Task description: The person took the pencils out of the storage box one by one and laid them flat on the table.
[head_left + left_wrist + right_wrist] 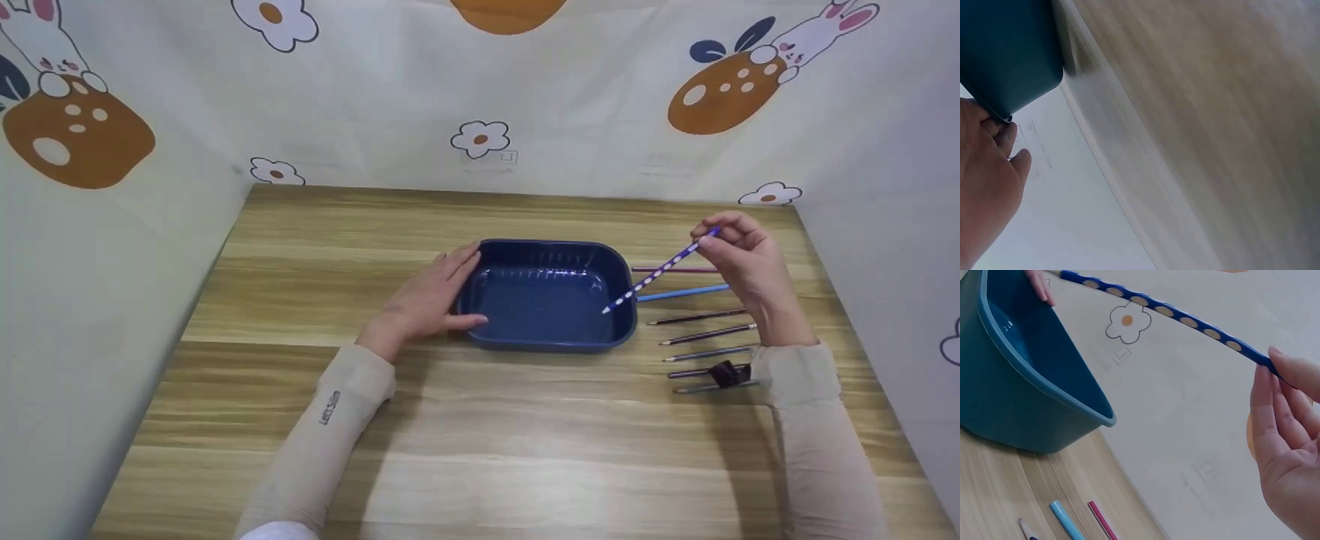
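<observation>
My right hand (pixel 746 259) pinches a blue pencil with pale oval spots (pixel 660 271) by its upper end, between thumb and fingers. The pencil slants down to the left, its pointed end over the right part of a dark blue rectangular basin (pixel 551 346). In the right wrist view the whole spotted pencil (pixel 1163 310) shows above the basin's rim (pixel 1044 389). At the basin's left end, my left hand (pixel 427 300) holds the rim, fingers at the far corner and thumb over the near part. Nothing lies inside the basin in the head view.
Right of the basin, several pencils lie side by side on the wooden table (pixel 480 450), among them a light blue pencil (pixel 682 292) and a dark red one (pixel 667 269). A small black block (pixel 725 373) is at the right sleeve. Patterned cloth walls (pixel 375 97) surround the table.
</observation>
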A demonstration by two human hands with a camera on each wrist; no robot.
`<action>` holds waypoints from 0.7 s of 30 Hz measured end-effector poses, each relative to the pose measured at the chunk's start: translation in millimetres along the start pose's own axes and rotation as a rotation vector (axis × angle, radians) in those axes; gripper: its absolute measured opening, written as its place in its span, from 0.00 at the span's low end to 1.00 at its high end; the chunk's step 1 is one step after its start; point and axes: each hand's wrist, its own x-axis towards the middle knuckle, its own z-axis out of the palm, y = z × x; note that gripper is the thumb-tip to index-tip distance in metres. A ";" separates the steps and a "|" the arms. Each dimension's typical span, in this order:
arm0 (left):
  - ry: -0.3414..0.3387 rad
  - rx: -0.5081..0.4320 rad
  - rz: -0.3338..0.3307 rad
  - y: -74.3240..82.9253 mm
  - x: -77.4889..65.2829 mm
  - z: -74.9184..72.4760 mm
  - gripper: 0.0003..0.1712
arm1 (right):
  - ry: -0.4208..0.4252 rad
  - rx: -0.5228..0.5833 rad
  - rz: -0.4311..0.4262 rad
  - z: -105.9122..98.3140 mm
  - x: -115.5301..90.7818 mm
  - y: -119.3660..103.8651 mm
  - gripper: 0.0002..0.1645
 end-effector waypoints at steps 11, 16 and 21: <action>0.003 -0.013 0.005 -1.0 0.5 0.4 0.60 | 0.283 0.180 -0.088 -23.6 6.5 -1.8 0.12; 0.001 -0.020 0.004 -1.5 1.1 0.7 0.60 | 0.389 0.288 -0.063 -39.1 9.9 -5.8 0.12; 0.006 -0.029 0.002 -2.2 0.9 1.8 0.60 | 0.496 0.329 -0.035 -54.0 12.2 -8.2 0.12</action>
